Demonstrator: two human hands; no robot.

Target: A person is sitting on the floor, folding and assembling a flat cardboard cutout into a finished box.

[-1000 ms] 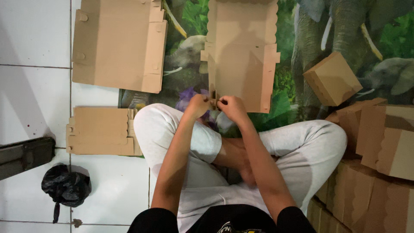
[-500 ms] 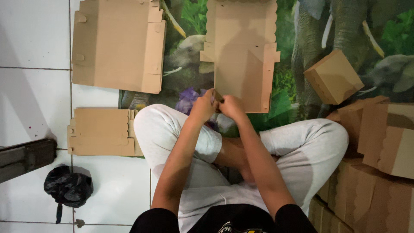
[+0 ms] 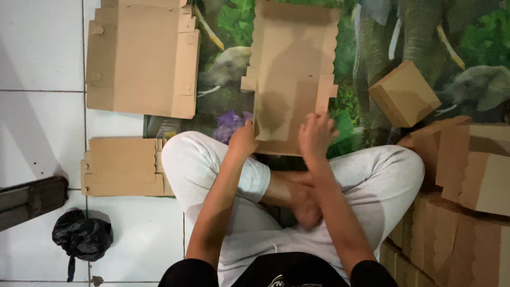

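A flat brown cardboard box blank (image 3: 289, 64) with scalloped side edges lies on a mat printed with elephants, just beyond my crossed legs in white trousers. My left hand (image 3: 243, 139) pinches the blank's near left edge. On the near right part of the blank rests my right hand (image 3: 316, 135), fingers spread and slightly blurred. The near edge of the blank is hidden behind my hands and knees.
A stack of flat blanks (image 3: 141, 58) lies at the upper left, a smaller folded stack (image 3: 125, 166) beside my left knee. One assembled box (image 3: 404, 94) sits on the mat at right, above more folded boxes (image 3: 467, 196). A black bag (image 3: 82, 236) lies on the white tiles.
My hands have moved apart: they were together at the blank's near edge, and now the right one is spread on its right side. The blank has shifted slightly.
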